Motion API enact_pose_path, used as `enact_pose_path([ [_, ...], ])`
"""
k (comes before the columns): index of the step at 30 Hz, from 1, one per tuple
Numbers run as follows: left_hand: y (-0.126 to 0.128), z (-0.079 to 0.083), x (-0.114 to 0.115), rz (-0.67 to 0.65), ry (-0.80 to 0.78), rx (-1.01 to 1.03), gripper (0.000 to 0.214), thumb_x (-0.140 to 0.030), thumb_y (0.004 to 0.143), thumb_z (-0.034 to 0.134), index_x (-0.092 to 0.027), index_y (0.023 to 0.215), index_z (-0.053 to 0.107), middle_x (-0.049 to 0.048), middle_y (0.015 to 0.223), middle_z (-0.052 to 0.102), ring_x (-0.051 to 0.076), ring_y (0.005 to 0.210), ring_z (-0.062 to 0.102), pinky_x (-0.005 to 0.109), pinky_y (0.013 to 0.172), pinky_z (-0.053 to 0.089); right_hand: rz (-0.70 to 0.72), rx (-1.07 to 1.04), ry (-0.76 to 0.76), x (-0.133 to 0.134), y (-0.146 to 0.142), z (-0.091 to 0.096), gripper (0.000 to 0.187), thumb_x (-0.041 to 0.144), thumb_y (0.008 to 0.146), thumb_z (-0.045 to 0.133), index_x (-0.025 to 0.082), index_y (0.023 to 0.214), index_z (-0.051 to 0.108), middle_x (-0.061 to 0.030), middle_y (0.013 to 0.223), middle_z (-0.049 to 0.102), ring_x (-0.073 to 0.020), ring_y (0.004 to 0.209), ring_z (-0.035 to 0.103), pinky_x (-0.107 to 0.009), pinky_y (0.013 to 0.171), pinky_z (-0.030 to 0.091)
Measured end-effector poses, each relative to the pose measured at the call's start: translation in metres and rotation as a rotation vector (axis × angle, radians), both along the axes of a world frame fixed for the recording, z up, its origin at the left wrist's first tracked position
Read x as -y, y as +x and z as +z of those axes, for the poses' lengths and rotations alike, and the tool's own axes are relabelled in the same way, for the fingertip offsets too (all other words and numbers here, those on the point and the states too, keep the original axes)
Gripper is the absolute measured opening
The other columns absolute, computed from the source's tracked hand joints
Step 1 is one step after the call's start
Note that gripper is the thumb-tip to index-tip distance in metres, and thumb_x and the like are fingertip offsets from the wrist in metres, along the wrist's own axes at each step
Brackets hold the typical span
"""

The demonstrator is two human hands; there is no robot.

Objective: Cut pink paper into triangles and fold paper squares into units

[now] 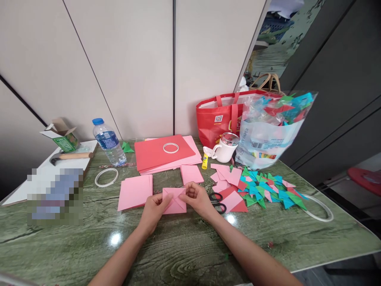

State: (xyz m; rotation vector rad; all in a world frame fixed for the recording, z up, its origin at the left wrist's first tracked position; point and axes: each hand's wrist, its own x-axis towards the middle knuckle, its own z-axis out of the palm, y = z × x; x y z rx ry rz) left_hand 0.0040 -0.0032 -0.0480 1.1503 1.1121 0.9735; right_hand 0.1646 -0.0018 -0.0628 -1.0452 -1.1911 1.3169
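Two bare hands meet over a small pink paper square [174,201], partly folded, lying flat on the green marbled tabletop [178,254] so creases can be pressed. Left hand [154,209] pins its left edge; right hand [196,198] pinches a folded flap. Black-handled scissors [218,201] lie just beside the right wrist.

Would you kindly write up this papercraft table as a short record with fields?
Surface: green marbled table
Left hand: pressing the left edge of the pink folded sheet
Right hand: pinching the same sheet's top right flap
Left of sheet: pink paper stack
Right of sheet: scissors, partly behind the right hand
Further right: pile of folded pink, green and blue pieces
Behind: red paper stack with a tape ring on it, water bottle, white mug
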Motion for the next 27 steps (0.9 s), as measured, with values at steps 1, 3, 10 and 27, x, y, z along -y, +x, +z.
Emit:
enact_pose_path([
  [1, -0.0007, 0.0006, -0.0007, -0.006, 0.013, 0.0, 0.033, -0.044, 0.068, 0.064, -0.011, 0.069, 0.064, 0.0008, 0.062, 0.063, 0.013, 0.056, 0.055, 0.023, 0.053, 0.045, -0.011, 0.009, 0.01, 0.0001, 0.0007, 0.0008, 0.034, 0.033, 0.061, 0.071, 0.019, 0.075, 0.045, 0.0038, 0.063, 0.057, -0.0099, 0.058, 0.055, -0.022, 0.056, 0.043],
  [3, -0.0025, 0.0014, -0.0021, -0.005, 0.028, 0.011, 0.032, -0.04, 0.068, 0.064, -0.013, 0.084, 0.063, 0.0002, 0.066, 0.064, 0.012, 0.06, 0.055, 0.022, 0.056, 0.044, -0.023, 0.023, 0.003, 0.0005, 0.0017, 0.0019, 0.034, 0.033, 0.06, 0.071, 0.019, 0.077, 0.045, 0.0035, 0.064, 0.058, -0.0101, 0.057, 0.055, -0.022, 0.055, 0.043],
  [10, -0.0049, -0.0001, -0.0033, 0.019, 0.085, -0.045, 0.038, -0.034, 0.067, 0.067, -0.015, 0.098, 0.057, -0.0033, 0.06, 0.059, 0.008, 0.048, 0.047, 0.018, 0.047, 0.036, 0.018, 0.059, 0.055, 0.0016, 0.0008, 0.0001, 0.021, 0.027, 0.066, 0.066, 0.016, 0.081, 0.058, -0.0006, 0.075, 0.06, -0.0112, 0.067, 0.055, -0.024, 0.063, 0.044],
  [27, -0.006, 0.0024, -0.0046, -0.056, 0.01, -0.06, 0.031, -0.041, 0.065, 0.067, -0.013, 0.076, 0.057, -0.0031, 0.054, 0.056, 0.008, 0.047, 0.046, 0.018, 0.046, 0.03, 0.085, 0.14, 0.075, 0.0, 0.0053, -0.0013, 0.018, 0.027, 0.069, 0.065, 0.017, 0.082, 0.062, -0.0028, 0.082, 0.065, -0.0141, 0.074, 0.059, -0.026, 0.065, 0.046],
])
